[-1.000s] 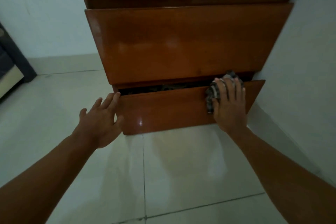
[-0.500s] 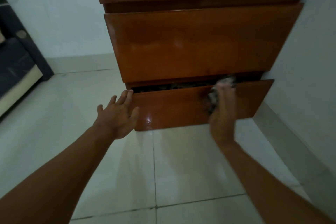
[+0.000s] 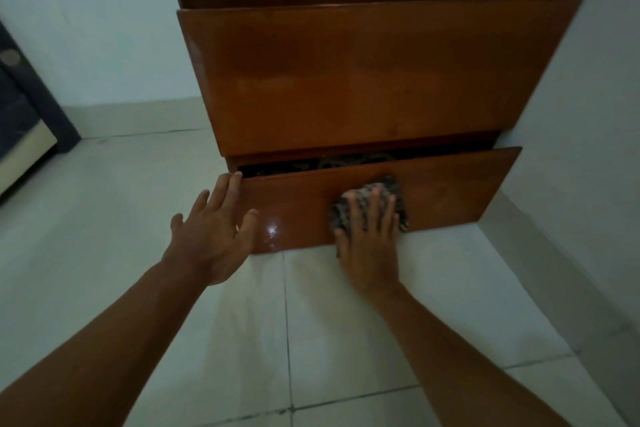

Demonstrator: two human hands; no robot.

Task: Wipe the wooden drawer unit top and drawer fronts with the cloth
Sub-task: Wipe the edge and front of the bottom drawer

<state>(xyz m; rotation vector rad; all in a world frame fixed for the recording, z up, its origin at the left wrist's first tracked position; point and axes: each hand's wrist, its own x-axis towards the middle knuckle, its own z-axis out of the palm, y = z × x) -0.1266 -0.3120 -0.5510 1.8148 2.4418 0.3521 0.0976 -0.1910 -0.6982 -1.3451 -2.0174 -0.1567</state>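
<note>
Your right hand [image 3: 370, 236] has slid the cloth [image 3: 372, 199] leftward to mid-frame, pressing it flat-fingered against the bottom drawer front [image 3: 450, 191]; your left hand [image 3: 211, 236] rests open-palmed at its left edge. No writing is legible.

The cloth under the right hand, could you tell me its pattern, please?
Mottled dark-and-light speckled cloth, pressed flat by the right hand; head view.

The reddish-brown wooden drawer unit [image 3: 363, 80] looks glossy and varnished; the mottled dark cloth [image 3: 375, 189] looks coarse; pale floor tiles [image 3: 346, 340] faintly shiny.
</note>
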